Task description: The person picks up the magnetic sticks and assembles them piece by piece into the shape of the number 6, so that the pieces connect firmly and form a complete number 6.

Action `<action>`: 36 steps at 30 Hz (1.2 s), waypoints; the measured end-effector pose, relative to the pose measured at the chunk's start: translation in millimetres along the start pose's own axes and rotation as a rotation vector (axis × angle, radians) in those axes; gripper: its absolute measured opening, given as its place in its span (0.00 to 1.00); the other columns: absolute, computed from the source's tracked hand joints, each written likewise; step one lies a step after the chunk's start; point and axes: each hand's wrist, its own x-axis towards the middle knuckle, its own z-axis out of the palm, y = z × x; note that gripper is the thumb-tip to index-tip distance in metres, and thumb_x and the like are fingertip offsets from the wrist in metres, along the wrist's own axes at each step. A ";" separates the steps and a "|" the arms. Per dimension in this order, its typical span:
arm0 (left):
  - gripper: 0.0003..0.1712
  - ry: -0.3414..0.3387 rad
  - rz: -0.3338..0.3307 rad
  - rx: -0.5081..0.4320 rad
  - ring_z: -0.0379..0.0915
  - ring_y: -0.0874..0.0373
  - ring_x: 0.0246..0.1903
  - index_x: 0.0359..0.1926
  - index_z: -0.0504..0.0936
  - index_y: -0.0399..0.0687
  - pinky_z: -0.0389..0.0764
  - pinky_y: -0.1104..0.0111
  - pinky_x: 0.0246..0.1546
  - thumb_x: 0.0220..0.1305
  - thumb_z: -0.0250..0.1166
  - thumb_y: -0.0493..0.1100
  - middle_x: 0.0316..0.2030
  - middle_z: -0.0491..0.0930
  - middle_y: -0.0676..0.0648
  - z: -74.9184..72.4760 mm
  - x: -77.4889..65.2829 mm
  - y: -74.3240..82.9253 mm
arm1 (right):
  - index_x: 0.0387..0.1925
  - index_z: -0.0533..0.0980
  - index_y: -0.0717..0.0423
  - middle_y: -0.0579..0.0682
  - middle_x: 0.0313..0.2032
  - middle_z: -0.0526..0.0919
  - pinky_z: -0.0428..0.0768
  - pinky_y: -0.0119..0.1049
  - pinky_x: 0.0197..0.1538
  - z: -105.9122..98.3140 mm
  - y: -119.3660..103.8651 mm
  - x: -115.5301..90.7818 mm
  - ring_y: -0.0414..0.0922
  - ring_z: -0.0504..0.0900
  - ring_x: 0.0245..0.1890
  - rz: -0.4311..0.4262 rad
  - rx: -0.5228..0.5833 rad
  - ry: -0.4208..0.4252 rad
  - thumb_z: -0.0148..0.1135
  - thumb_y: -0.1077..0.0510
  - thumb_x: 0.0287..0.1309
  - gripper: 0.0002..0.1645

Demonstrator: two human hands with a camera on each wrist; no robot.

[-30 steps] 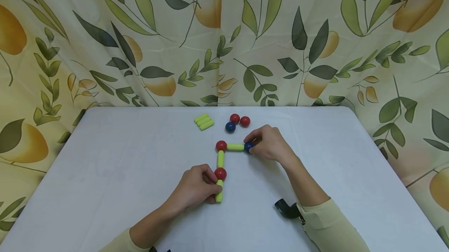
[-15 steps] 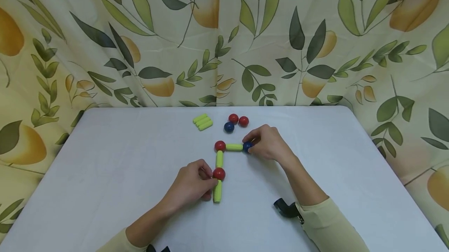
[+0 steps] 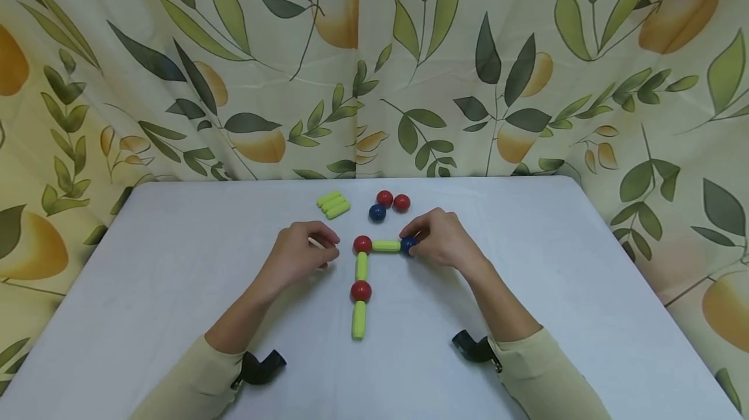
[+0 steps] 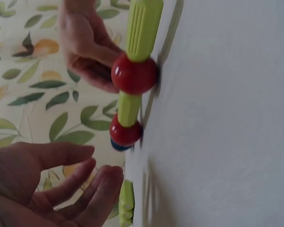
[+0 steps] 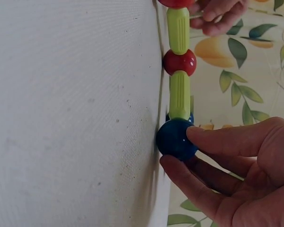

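An angled chain of green rods and balls lies on the white table. Its corner is a red ball (image 3: pixel 363 244), from which a green rod (image 3: pixel 386 246) runs right to a blue ball (image 3: pixel 407 246). Toward the front, another green rod (image 3: pixel 361 266) leads to a second red ball (image 3: pixel 361 290) and a last green rod (image 3: pixel 359 321). My right hand (image 3: pixel 443 240) pinches the blue ball between thumb and fingers, as the right wrist view shows. Left of the corner ball, my left hand (image 3: pixel 300 252) hovers with loosely bent fingers, holding nothing and apart from the chain.
Behind the chain lie several loose green rods (image 3: pixel 333 205) side by side. Right of them sit two red balls (image 3: pixel 393 199) and a blue ball (image 3: pixel 377 212). A leaf-patterned curtain (image 3: pixel 409 69) hangs beyond the table's back edge.
My left hand has let go of the front rod and moved away toward the back, beside the corner ball. The right hand still pinches the blue ball.
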 end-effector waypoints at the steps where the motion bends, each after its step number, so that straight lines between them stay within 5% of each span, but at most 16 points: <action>1: 0.10 -0.018 0.017 -0.001 0.84 0.56 0.31 0.47 0.88 0.45 0.84 0.68 0.33 0.65 0.72 0.41 0.38 0.86 0.48 -1.5 4.7 -0.5 | 0.48 0.88 0.56 0.54 0.44 0.89 0.85 0.41 0.49 0.2 0.0 0.0 0.49 0.82 0.42 -0.002 -0.002 0.001 0.74 0.65 0.57 0.16; 12: 0.20 -0.223 0.142 0.052 0.83 0.54 0.45 0.55 0.88 0.49 0.85 0.66 0.42 0.61 0.76 0.41 0.48 0.86 0.48 0.6 47.6 7.0 | 0.48 0.88 0.56 0.54 0.45 0.89 0.85 0.41 0.49 0.7 -0.1 1.4 0.49 0.82 0.42 0.008 0.004 -0.001 0.74 0.65 0.57 0.16; 23: 0.21 -0.397 0.191 0.033 0.83 0.55 0.46 0.55 0.88 0.47 0.85 0.66 0.48 0.60 0.77 0.37 0.49 0.86 0.49 4.0 67.6 7.1 | 0.48 0.89 0.56 0.54 0.44 0.89 0.85 0.40 0.48 0.0 -0.3 1.4 0.49 0.82 0.41 0.000 -0.004 -0.006 0.75 0.65 0.57 0.15; 36: 0.18 -0.425 0.210 0.041 0.81 0.54 0.47 0.53 0.89 0.50 0.84 0.66 0.50 0.62 0.76 0.39 0.47 0.87 0.50 5.4 74.2 0.4 | 0.48 0.89 0.55 0.53 0.44 0.89 0.84 0.40 0.47 -0.6 -0.2 1.7 0.49 0.82 0.41 0.015 -0.007 -0.008 0.74 0.65 0.57 0.15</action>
